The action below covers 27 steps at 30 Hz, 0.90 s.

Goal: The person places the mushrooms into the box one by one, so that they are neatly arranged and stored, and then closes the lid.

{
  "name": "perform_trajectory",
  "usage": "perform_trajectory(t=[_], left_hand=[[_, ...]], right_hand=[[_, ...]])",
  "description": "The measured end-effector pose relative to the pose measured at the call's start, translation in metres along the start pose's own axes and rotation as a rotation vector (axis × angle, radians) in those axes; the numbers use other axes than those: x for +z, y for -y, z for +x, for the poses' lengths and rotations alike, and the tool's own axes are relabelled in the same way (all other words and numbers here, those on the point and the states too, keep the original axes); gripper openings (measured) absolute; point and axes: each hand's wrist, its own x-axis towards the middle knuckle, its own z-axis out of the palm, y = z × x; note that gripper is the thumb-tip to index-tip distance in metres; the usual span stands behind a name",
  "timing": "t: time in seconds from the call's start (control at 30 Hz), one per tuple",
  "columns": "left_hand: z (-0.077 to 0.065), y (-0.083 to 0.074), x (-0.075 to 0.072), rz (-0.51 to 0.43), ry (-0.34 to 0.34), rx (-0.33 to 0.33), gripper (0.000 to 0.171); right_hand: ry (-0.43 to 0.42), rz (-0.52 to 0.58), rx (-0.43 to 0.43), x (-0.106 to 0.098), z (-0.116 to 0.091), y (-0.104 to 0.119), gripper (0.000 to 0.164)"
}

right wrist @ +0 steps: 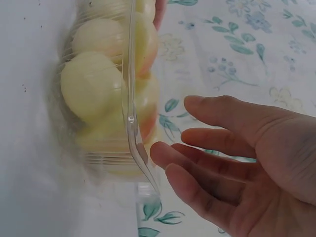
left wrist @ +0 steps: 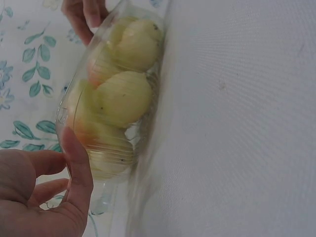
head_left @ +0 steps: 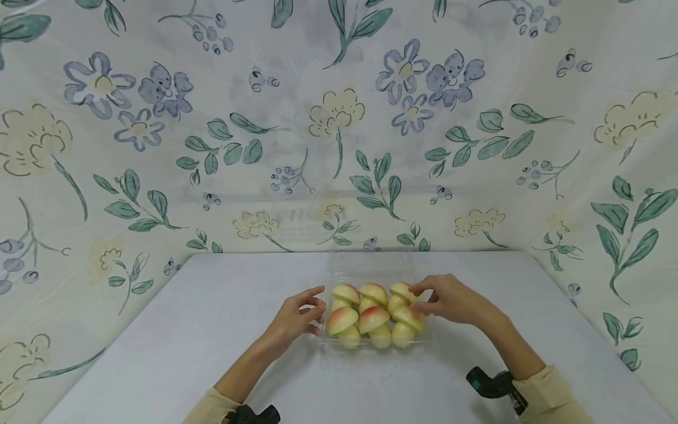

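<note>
A clear plastic clamshell box (head_left: 377,341) holds several pale yellow, red-blushed pieces (head_left: 374,318) in two rows, each like a domed cap over a rounder part. The hinged lid (head_left: 371,264) is tipped back behind them. My left hand (head_left: 298,318) is at the box's left side, its digits loosely bent. In the left wrist view, one finger (left wrist: 78,170) lies along the box wall near the corner. Over the right end is my right hand (head_left: 454,299), fingers spread and slightly bent. Its fingertips (right wrist: 159,153) are close beside the rim in the right wrist view, with nothing between them.
The white tabletop (head_left: 212,330) extends around the box. A flower-patterned cloth (head_left: 296,123) hangs behind it and along both sides. Black wrist devices (head_left: 495,386) sit at both beige sleeves.
</note>
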Motion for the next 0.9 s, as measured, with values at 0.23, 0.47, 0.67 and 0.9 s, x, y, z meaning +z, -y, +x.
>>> perform_trajectory(t=[0.23, 0.47, 0.67, 0.9], left_hand=[[0.000, -0.002, 0.000, 0.009, 0.006, 0.006, 0.055], [-0.001, -0.001, 0.000, 0.010, 0.003, 0.004, 0.055], [0.000, -0.001, 0.000, 0.009, -0.005, -0.001, 0.055], [-0.001, -0.001, 0.000, 0.013, 0.000, -0.001, 0.055]], right_hand=[[-0.034, -0.014, -0.001, -0.004, -0.001, -0.001, 0.038], [-0.070, -0.047, 0.057, -0.006, 0.003, -0.007, 0.040], [-0.110, -0.047, 0.083, -0.005, 0.008, -0.019, 0.039], [-0.130, -0.029, 0.133, -0.003, 0.018, -0.037, 0.035]])
